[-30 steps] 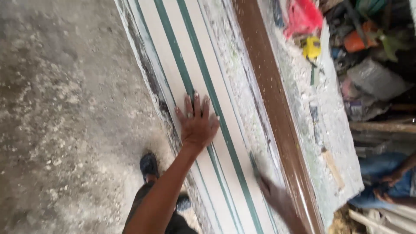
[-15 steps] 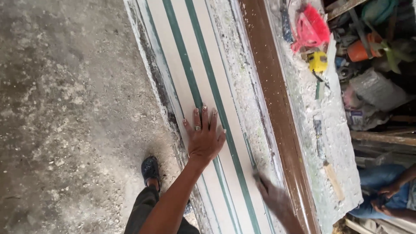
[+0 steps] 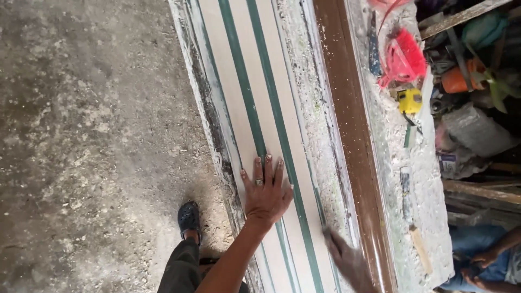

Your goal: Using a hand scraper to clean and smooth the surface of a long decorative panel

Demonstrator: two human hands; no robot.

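Dusty workshop in daylight

A rough grey concrete floor (image 3: 81, 135) spreads on the left; a dust-caked table (image 3: 418, 163) runs lengthwise, with cluttered timber scraps (image 3: 477, 190) piled at the right edge.

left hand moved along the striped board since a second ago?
Cannot tell. The left hand lies flat on the striped board as before, but the camera shifted and the stripes give no fixed mark.

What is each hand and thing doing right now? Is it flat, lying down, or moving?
left hand: flat, fingers spread, pressing on the striped panel.
right hand: blurred, low on the panel's right side.
striped panel: lying flat on the workbench.
brown strip: lying alongside the panel.
yellow tape measure: resting on the dusty bench.
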